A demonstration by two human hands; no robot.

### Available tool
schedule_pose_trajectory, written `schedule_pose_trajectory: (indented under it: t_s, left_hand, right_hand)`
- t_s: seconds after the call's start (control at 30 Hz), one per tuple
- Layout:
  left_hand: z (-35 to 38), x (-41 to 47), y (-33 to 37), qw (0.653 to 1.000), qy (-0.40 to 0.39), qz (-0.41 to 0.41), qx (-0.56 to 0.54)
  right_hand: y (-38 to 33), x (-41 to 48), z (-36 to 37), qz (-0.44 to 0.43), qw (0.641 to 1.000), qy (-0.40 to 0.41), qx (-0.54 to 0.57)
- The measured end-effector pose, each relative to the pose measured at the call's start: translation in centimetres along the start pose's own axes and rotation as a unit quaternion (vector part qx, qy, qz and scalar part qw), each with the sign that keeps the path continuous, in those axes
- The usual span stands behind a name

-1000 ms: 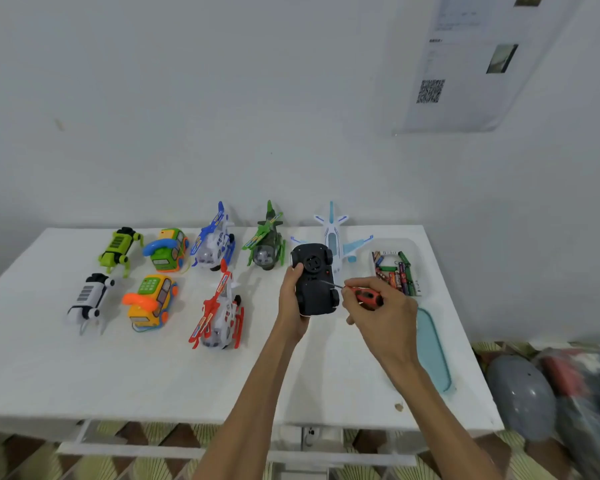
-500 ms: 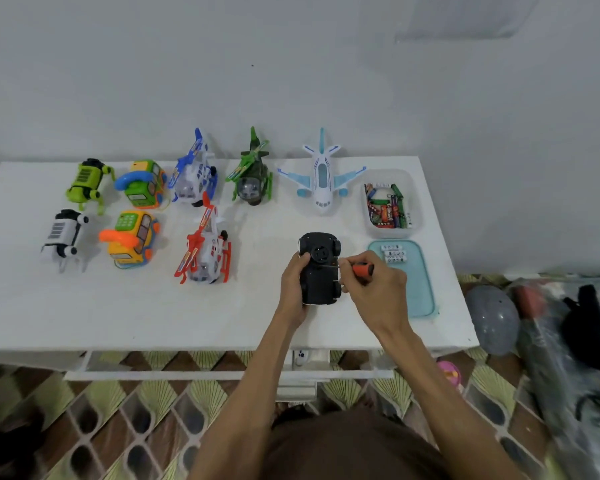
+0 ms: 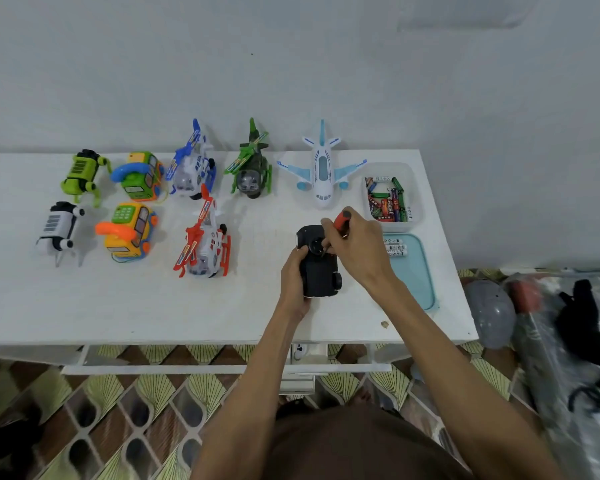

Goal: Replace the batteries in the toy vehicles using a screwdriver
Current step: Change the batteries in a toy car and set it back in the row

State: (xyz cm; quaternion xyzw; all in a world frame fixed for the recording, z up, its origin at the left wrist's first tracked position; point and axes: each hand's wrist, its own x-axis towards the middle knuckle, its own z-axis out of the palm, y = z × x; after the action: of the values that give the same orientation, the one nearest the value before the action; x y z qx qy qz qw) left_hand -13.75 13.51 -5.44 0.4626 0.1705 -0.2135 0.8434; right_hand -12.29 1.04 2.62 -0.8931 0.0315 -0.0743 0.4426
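Note:
A black toy car lies upside down on the white table, near the front right. My left hand grips its left side. My right hand holds a red-handled screwdriver tilted down, its tip against the car's underside near the far end. A clear tub of batteries stands at the back right. In front of the tub a pale blue lid carries a few white batteries.
Other toys stand in two rows: a white plane, green helicopter, blue helicopter, red helicopter, two phone cars, and two robot dogs. A grey helmet and bags lie on the floor right.
The camera has tilted further down. The screwdriver has swung from lying sideways at the car's right edge to pointing down onto its far end. My left hand keeps its grip.

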Motion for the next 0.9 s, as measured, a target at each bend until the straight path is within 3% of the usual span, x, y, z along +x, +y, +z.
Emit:
schedule_pose_trajectory:
  t_s: [0.23, 0.47, 0.53, 0.7, 0.8, 0.9]
  left_hand:
    - [0.0, 0.3, 0.8, 1.0, 0.015, -0.003, -0.015]
    - [0.0, 0.5, 0.8, 1.0, 0.018, -0.003, -0.024]
    - [0.1, 0.7, 0.7, 0.999, 0.017, -0.005, -0.029]
    - [0.0, 0.8, 0.6, 1.0, 0.009, -0.005, -0.029]
    - [0.0, 0.8, 0.6, 1.0, 0.021, 0.005, -0.009]
    - [0.1, 0.9, 0.6, 0.999, 0.037, 0.013, -0.019]
  right_hand:
    - [-0.4, 1.9, 0.1, -0.001, 0.998, -0.011, 0.054]
    - [-2.3, 0.0, -1.4, -0.077, 0.98, 0.125, 0.137]
    - [-2.6, -0.2, -1.9, -0.082, 0.979, 0.131, 0.137]
    - [-1.2, -0.8, -1.5, -0.115, 0.993, -0.003, -0.018]
    - [-0.1, -1.1, -0.7, -0.148, 0.973, -0.108, -0.141]
    - [0.8, -1.5, 0.1, -0.16, 0.941, -0.139, -0.263]
